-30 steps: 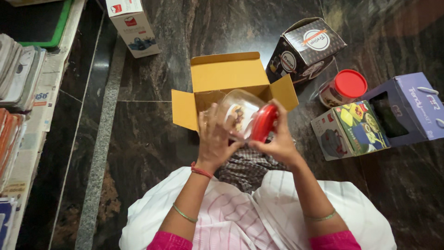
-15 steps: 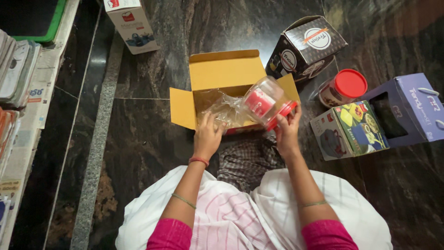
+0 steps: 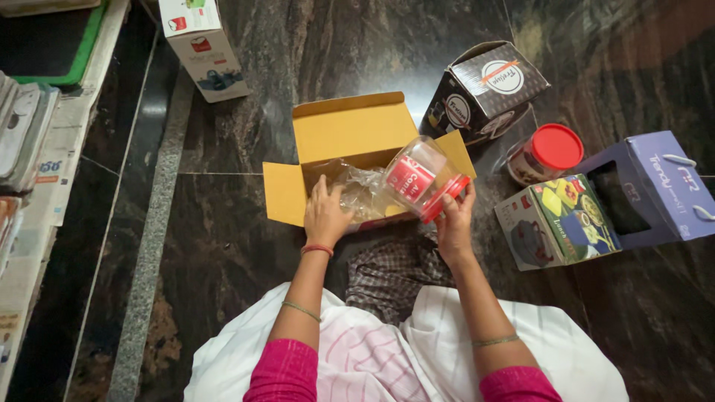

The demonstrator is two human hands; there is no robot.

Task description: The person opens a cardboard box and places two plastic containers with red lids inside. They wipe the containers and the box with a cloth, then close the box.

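Clear jar [image 3: 418,177] tilted over open yellow box [image 3: 350,134]; plastic wrap [image 3: 357,190] inside.

There is one view only, from a camera on the person's head, looking almost straight down over the lap to the dark stone floor [image 3: 246,223]. It sits close: forearms fill the lower middle, and the right hand [image 3: 452,223] and left hand [image 3: 325,217] lie near the centre. The right grip is on a clear jar with a red lid [image 3: 423,179], tilted over the open yellow carton [image 3: 350,134] just beyond the hands. The top edge of the picture is the far side. Right of the grip stand printed boxes and a second red-lidded jar [image 3: 542,152]; far left of it, stacked papers [image 3: 33,141] at the frame's edge.
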